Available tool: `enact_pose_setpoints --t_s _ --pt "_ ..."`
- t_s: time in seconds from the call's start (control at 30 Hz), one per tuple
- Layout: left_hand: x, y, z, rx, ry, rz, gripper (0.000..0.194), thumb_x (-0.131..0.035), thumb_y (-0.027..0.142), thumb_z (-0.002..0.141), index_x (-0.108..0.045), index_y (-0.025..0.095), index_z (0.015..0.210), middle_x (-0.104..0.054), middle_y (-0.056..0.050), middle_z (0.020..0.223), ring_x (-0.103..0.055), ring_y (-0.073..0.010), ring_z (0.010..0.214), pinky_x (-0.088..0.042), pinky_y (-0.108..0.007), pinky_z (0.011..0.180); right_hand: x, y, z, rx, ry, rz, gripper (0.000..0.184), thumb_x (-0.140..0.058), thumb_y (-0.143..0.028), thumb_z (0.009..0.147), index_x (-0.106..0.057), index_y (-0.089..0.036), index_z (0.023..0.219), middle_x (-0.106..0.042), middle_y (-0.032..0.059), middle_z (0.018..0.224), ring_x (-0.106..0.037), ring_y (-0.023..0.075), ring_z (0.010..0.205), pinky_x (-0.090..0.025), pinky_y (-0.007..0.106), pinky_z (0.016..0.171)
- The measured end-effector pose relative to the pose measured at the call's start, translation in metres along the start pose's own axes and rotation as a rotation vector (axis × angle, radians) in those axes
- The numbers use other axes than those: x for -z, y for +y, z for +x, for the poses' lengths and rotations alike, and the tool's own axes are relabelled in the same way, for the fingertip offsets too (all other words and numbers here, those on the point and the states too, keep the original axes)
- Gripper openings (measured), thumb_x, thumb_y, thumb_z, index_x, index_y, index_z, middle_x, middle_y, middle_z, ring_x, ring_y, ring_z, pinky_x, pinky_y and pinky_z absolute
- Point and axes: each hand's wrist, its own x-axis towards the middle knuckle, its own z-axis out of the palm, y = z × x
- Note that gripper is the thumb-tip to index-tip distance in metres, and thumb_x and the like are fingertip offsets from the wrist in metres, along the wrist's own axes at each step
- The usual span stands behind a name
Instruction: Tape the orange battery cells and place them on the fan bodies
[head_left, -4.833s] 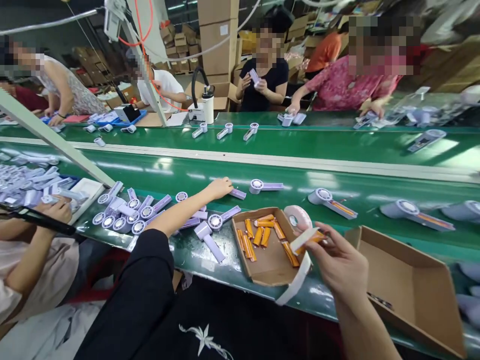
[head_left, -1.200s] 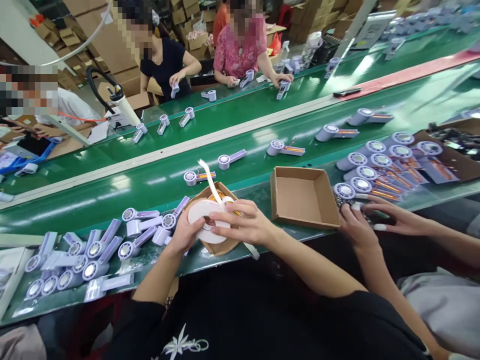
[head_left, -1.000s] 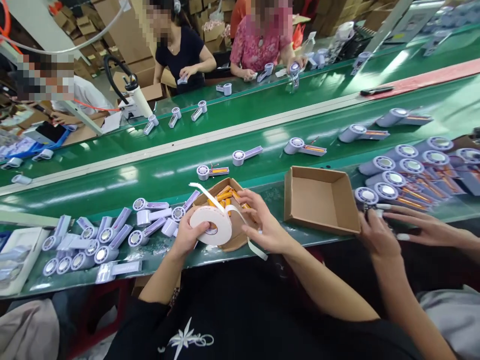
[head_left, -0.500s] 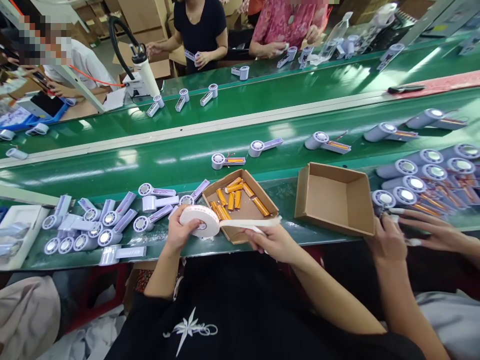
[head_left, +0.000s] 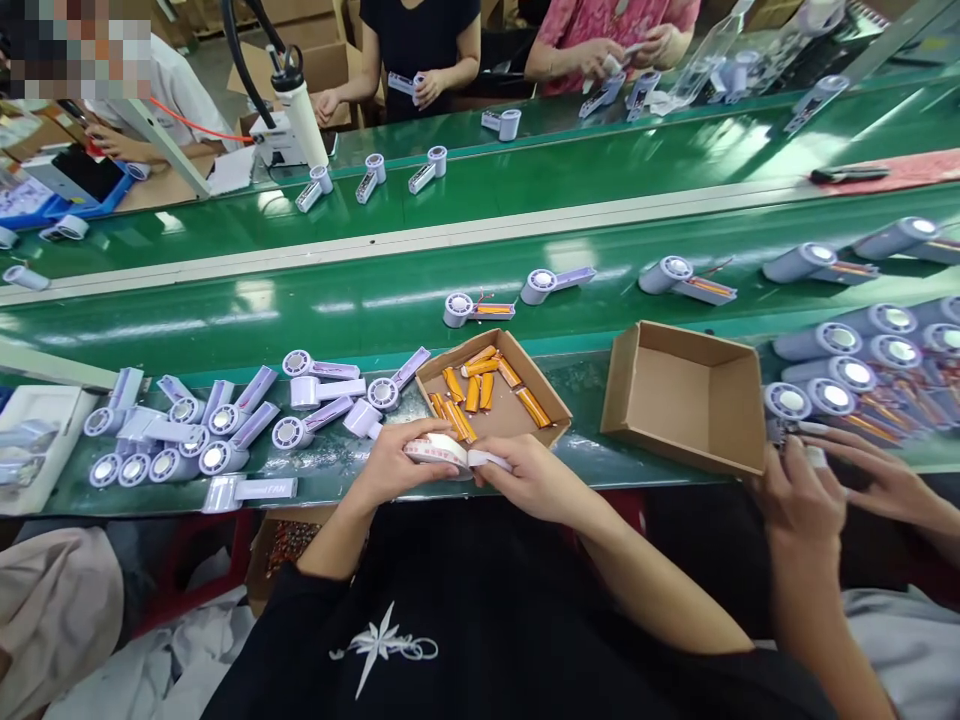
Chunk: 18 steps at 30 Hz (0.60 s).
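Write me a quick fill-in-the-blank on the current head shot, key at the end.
1. The left hand holds the roll of tape.
The strip pinched by the right hand is coloured ____.
2. The box with the orange cylinders in it stands to the ____ of the other box.
3. The belt behind both boxes is coloured ____.

Missing words: white; left; green.

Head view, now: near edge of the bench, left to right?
White tray → lilac fan with lettered handle → left hand → tape roll → right hand → right-hand cardboard box → co-worker's hands.
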Motion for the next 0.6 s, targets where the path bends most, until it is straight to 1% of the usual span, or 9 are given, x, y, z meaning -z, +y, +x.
enact_pose_setpoints --t_s 0.1,0.13,0.2,0.3,0.37,0.43,0.5,0.57,0.6 --pt "0.0 -0.01 0.002 0.065 0.055 -0.101 0.042 -0.097 0.046 0.064 -0.084 0.016 0.09 -0.08 -0.006 0.084 -0.072 -0.0196 0.073 -0.056 -0.027 0.07 -0.001 0.003 -0.002 0.017 0.005 0.07 0.024 -0.05 -0.022 0.099 -0.07 -0.02 0.085 -0.072 0.0006 0.076 -0.061 0.0132 0.064 -0.043 0.025 0.065" --pt "0.0 -0.015 0.003 0.086 0.095 -0.154 0.042 -0.099 0.048 0.06 -0.082 0.015 0.081 -0.078 -0.005 0.076 -0.068 -0.0176 0.066 -0.053 -0.026 0.063 -0.001 0.004 -0.003 0.033 0.016 0.107 0.026 -0.049 -0.024 0.101 -0.07 -0.019 0.088 -0.073 0.0012 0.078 -0.062 0.0132 0.064 -0.044 0.025 0.065" --pt "0.001 -0.023 0.006 0.112 0.231 -0.303 0.052 -0.102 0.055 0.05 -0.078 0.014 0.07 -0.071 -0.003 0.064 -0.061 -0.0139 0.055 -0.047 -0.023 0.053 -0.003 0.009 -0.005 0.07 0.04 0.158 0.03 -0.047 -0.031 0.106 -0.072 -0.019 0.093 -0.071 0.0013 0.076 -0.061 0.0135 0.063 -0.046 0.025 0.065" --pt "0.004 -0.033 0.01 0.1 0.473 -0.553 0.068 -0.102 0.066 0.039 -0.075 0.014 0.073 -0.067 0.0 0.061 -0.056 -0.0103 0.049 -0.043 -0.021 0.047 -0.007 0.02 -0.011 0.091 0.104 0.136 0.037 -0.054 -0.047 0.106 -0.075 -0.018 0.099 -0.065 -0.0004 0.068 -0.055 0.0133 0.059 -0.043 0.025 0.061" --pt "0.012 -0.036 0.011 0.065 0.567 -0.69 0.073 -0.101 0.07 0.039 -0.076 0.016 0.081 -0.068 0.002 0.064 -0.057 -0.0092 0.051 -0.046 -0.02 0.049 -0.01 0.027 -0.017 0.097 0.099 0.126 0.045 -0.058 -0.057 0.104 -0.078 -0.016 0.1 -0.061 -0.0016 0.064 -0.05 0.0122 0.055 -0.039 0.025 0.056" --pt "0.028 -0.036 0.01 0.01 0.621 -0.817 0.07 -0.1 0.07 0.046 -0.075 0.019 0.088 -0.069 0.004 0.069 -0.06 -0.0089 0.056 -0.051 -0.02 0.054 -0.012 0.032 -0.024 0.118 0.018 0.123 0.052 -0.053 -0.06 0.106 -0.08 -0.016 0.1 -0.058 -0.0023 0.06 -0.047 0.0114 0.051 -0.036 0.025 0.054" --pt "0.048 -0.033 0.007 -0.052 0.63 -0.943 0.063 -0.099 0.067 0.052 -0.075 0.024 0.091 -0.069 0.007 0.072 -0.059 -0.0079 0.059 -0.053 -0.019 0.055 -0.01 0.035 -0.028 0.133 -0.158 0.097 0.054 -0.047 -0.057 0.109 -0.081 -0.017 0.099 -0.059 -0.002 0.059 -0.049 0.0116 0.051 -0.037 0.025 0.054" --pt "0.067 -0.027 0.002 -0.082 0.584 -0.992 0.057 -0.098 0.065 0.057 -0.076 0.027 0.092 -0.069 0.008 0.074 -0.054 -0.007 0.057 -0.051 -0.018 0.05 -0.002 0.036 -0.025 0.135 -0.336 0.032 0.049 -0.051 -0.054 0.109 -0.082 -0.019 0.099 -0.068 0.0006 0.067 -0.059 0.0136 0.057 -0.044 0.025 0.06" --pt "0.074 -0.024 0.0 -0.079 0.547 -0.974 0.056 -0.098 0.065 0.058 -0.076 0.026 0.093 -0.07 0.007 0.075 -0.053 -0.0069 0.056 -0.05 -0.018 0.048 0.005 0.037 -0.02 0.125 -0.359 -0.017 0.046 -0.053 -0.053 0.108 -0.083 -0.02 0.099 -0.073 0.0026 0.074 -0.065 0.0154 0.064 -0.048 0.026 0.065"
